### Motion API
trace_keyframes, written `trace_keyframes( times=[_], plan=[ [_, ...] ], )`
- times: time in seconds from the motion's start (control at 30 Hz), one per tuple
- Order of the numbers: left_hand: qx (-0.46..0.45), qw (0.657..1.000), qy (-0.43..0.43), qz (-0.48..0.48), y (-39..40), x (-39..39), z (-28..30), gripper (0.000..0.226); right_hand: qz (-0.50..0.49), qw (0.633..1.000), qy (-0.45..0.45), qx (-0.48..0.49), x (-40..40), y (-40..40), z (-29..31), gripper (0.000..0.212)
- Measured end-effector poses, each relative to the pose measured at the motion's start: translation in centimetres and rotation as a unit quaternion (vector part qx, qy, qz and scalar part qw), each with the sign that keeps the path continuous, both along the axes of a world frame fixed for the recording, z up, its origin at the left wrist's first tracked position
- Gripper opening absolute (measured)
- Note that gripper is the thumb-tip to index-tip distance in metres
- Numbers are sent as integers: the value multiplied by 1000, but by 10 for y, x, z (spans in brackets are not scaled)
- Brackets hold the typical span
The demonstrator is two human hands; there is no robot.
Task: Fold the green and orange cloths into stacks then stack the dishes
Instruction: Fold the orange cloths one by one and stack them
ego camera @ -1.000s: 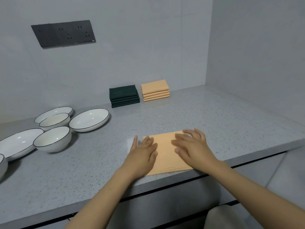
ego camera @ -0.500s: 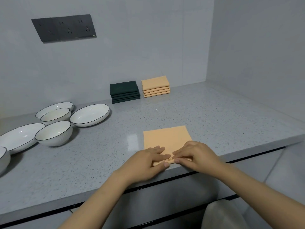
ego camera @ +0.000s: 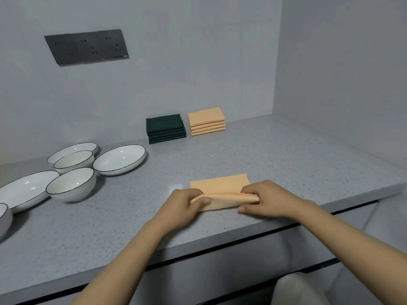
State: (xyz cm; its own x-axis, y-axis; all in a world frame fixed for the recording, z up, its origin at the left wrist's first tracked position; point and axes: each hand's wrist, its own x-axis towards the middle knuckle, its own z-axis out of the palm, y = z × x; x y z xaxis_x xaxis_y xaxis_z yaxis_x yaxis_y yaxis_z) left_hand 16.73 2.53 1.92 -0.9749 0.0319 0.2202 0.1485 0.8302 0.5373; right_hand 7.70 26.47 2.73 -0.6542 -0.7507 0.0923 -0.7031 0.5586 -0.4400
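Observation:
An orange cloth (ego camera: 220,183) lies on the grey counter near its front edge. My left hand (ego camera: 185,205) pinches the cloth's near left corner and my right hand (ego camera: 266,200) pinches its near right corner; both hold the near edge lifted and curled over toward the far half. Against the back wall stand a stack of folded dark green cloths (ego camera: 165,128) and, right of it, a stack of folded orange cloths (ego camera: 206,121). White dishes with black rims sit at the left: a shallow plate (ego camera: 120,159), two bowls (ego camera: 71,183) (ego camera: 73,160), and more plates (ego camera: 24,190).
A dark socket panel (ego camera: 87,46) hangs on the back wall. A side wall closes the counter (ego camera: 286,155) on the right. Another white dish (ego camera: 3,216) is cut off at the left border. The counter's front edge runs just below my wrists.
My hands slid from the cloth's top to its near edge, took hold of the near corners, and have lifted that edge up and forward over the cloth.

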Motion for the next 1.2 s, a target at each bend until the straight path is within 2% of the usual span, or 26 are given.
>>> trace_keyframes(
  times=[0.13, 0.23, 0.4, 0.53, 0.67, 0.97, 1.2],
  plan=[
    [20, 993, 58, 101, 4, -13, -2, 28, -86, 993, -38, -72, -16, -5, 4, 27],
    [1, 982, 61, 177, 9, -27, -2, 23, -148, 986, -35, -74, -25, -19, 2, 28],
    [-51, 965, 62, 252, 17, -50, -6, 28, -258, 965, 8, -39, -31, -44, -6, 36],
    [-105, 950, 29, 291, 18, -59, -8, 30, -294, 949, 104, 48, -30, -60, -16, 34],
    [-133, 940, 16, 313, 17, -62, -14, 30, -307, 941, 127, 65, -34, -67, -24, 30],
    [-93, 952, -30, 290, 3, -71, -29, 30, -336, 935, 111, 30, -47, -65, -43, 37],
    [-179, 941, -56, 282, -4, -60, -25, 39, -359, 932, 33, 29, -46, -64, -32, 33]
  ],
)
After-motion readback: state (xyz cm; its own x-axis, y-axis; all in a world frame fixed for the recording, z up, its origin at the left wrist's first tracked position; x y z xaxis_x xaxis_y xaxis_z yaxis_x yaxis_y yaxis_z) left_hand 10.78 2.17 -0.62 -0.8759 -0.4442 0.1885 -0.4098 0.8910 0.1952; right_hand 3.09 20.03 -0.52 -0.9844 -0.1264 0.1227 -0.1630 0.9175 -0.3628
